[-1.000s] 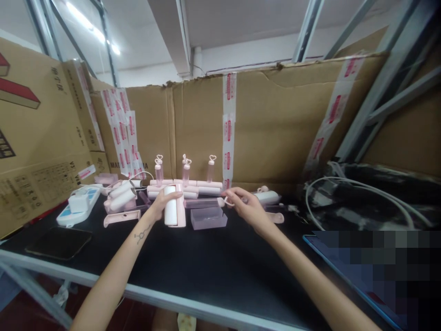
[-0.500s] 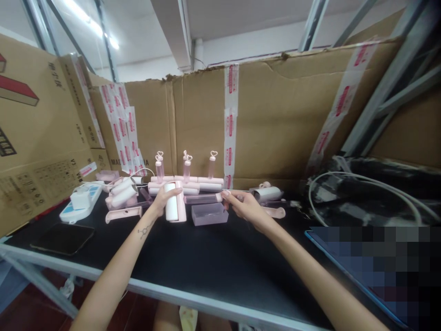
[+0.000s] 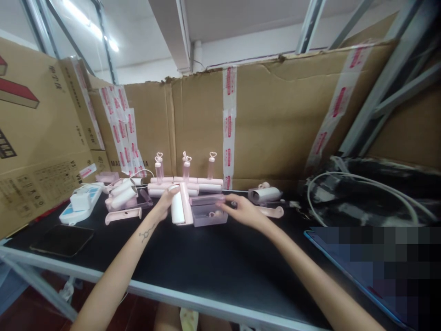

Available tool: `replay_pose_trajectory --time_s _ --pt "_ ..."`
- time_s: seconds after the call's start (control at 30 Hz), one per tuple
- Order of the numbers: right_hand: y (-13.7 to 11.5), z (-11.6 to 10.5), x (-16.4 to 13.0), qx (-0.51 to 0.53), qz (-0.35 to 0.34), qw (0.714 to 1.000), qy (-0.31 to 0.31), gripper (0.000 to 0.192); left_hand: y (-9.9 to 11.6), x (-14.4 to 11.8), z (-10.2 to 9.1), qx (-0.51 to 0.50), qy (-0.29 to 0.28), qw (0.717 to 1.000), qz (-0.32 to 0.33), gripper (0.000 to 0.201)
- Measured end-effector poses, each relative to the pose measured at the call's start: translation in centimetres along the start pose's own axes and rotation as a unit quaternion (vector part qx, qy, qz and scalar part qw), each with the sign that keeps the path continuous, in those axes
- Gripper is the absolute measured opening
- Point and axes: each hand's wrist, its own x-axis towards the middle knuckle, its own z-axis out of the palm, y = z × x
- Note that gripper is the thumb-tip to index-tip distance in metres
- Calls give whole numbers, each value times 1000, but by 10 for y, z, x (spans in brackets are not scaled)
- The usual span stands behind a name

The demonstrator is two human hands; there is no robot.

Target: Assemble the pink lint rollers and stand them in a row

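My left hand [image 3: 166, 201] grips a pink and white lint roller [image 3: 180, 205] that stands upright on the black table [image 3: 213, 262]. My right hand [image 3: 242, 210] reaches left, its fingertips on a clear pink case [image 3: 208, 214] lying just right of the roller; a small pink piece lies inside the case. A second clear pink case [image 3: 206, 199] sits right behind it. More pink rollers and white rolls [image 3: 121, 195] lie in a heap to the left, and three heart-topped handles [image 3: 186, 166] stand upright at the back.
A white power strip [image 3: 81, 202] and a dark phone [image 3: 62, 240] lie at the left. A roller [image 3: 263, 194] and a pink handle [image 3: 274, 211] lie right of my right hand. Cardboard walls [image 3: 275, 119] ring the table. Cables [image 3: 361, 193] and a blurred blue-edged item [image 3: 344, 266] fill the right.
My right hand has moved left and down from holding a small piece to the clear pink case, where a small pink piece now lies. My left hand has shifted the roller slightly right.
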Motion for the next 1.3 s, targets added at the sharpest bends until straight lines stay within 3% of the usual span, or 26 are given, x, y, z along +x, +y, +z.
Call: replay_pose_trajectory --time_s 0.07,0.17,0.23,0.33,0.5,0.63,0.83,1.13,1.3 --pt "-4 -12 -1 19 -1 995 99 34 -2 -3 7 14 -12 999 27 46" --pt "-16 -36 -9 61 -22 963 263 41 -1 -6 12 41 13 995 91 49" --pt "-27 -47 -18 98 -48 948 298 49 2 -8 14 82 40 986 139 48" --pt "-46 -43 -31 172 -106 947 251 60 5 -11 17 162 57 968 184 39" --pt "-69 -12 -40 126 -212 963 110 20 4 -16 24 262 43 940 215 30" --pt "-73 -4 -38 75 -273 957 58 18 2 -18 25 310 38 922 227 30" --pt "-69 -9 -35 -106 -357 927 41 20 6 -25 32 369 11 898 241 28" --pt "-43 1 -33 -246 -450 847 143 18 -3 -19 30 327 21 921 214 31" --pt "-37 7 -33 -260 -473 824 171 27 -10 -16 27 310 33 929 200 33"
